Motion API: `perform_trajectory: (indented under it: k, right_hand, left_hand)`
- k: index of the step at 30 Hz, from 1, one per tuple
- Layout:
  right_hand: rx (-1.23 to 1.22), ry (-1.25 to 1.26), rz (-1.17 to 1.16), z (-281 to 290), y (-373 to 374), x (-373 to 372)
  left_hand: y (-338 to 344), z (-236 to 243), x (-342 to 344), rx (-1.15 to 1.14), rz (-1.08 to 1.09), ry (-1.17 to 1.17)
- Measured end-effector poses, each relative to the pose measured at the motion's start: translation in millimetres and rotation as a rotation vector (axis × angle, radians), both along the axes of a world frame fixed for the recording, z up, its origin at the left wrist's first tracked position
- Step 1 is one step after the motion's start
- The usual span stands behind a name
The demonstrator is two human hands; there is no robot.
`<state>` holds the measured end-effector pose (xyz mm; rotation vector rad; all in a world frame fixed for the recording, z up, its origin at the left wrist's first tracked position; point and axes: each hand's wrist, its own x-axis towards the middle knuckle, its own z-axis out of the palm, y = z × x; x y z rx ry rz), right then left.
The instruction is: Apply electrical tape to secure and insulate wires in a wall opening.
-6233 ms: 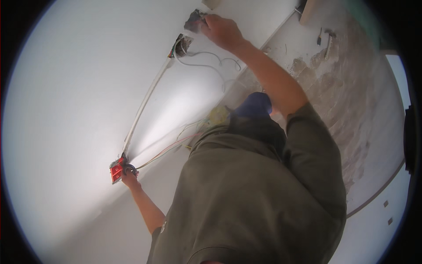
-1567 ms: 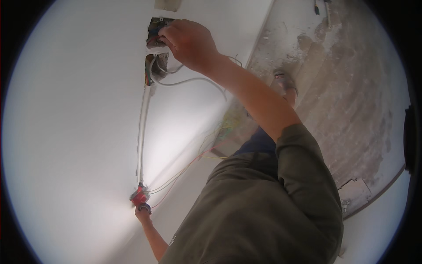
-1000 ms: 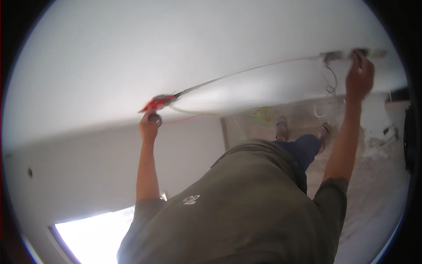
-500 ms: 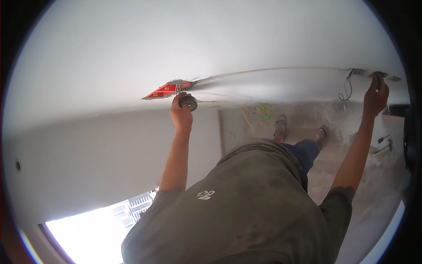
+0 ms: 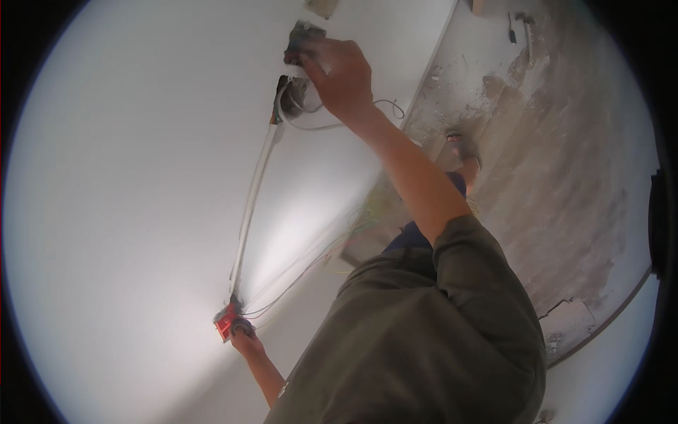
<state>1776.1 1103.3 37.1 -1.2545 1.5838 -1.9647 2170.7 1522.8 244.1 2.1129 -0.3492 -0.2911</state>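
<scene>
At the lower left, my left hand (image 5: 246, 344) is closed on a roll of dark tape (image 5: 243, 326). The roll sits right beside a red electrical box (image 5: 224, 323) set into the white wall, where thin wires come out. Higher up, my right hand (image 5: 344, 76) reaches to a rough dark opening (image 5: 304, 33) in the wall. Its thumb and fingers are pinched together at the opening's edge; what lies between them is hidden. Just below is a second cut-out (image 5: 292, 99), with a loose white cable (image 5: 311, 128) hanging from it.
A pale strip (image 5: 252, 201) runs along the wall between the box and the cut-outs. Loose coloured wires (image 5: 311, 265) trail toward the floor. A hammer (image 5: 526, 32) and a screwdriver (image 5: 512, 28) lie on the dusty floor (image 5: 565, 177), with debris near the wall.
The view has swung toward the wall by my right hand, so the openings there show larger. My left hand still holds the tape roll by the red box; my right hand stays at the opening.
</scene>
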Motion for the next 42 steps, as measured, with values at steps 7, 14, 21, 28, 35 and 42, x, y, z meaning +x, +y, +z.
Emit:
perform_trajectory:
  k: [7,14,21,28,35,42]
  right_hand:
    - [0.046,-0.178,0.099,3.3,-0.1,0.1]
    - [0.132,-0.12,0.111,7.6,-1.3,-4.6]
    - [0.103,0.023,0.113,4.0,-0.9,-0.3]
    - [0.167,0.248,0.229,-23.0,-12.3,-34.6]
    - [0.248,0.23,0.275,-4.0,-10.7,-14.7]
    - [0.01,0.483,0.179,-38.3,-15.0,-37.5]
  left_hand:
    - [15.6,15.1,23.5,0.149,-0.071,-0.118]
    - [11.7,18.6,1.9,0.193,0.06,-0.196]
    - [28.4,9.5,-2.0,0.147,0.041,-0.103]
    - [31.2,-12.4,-4.2,-0.341,-0.149,0.533]
    - [7.6,-12.1,-26.9,-0.084,0.067,0.26]
    - [14.8,-42.2,-2.5,-0.063,-0.01,0.146]
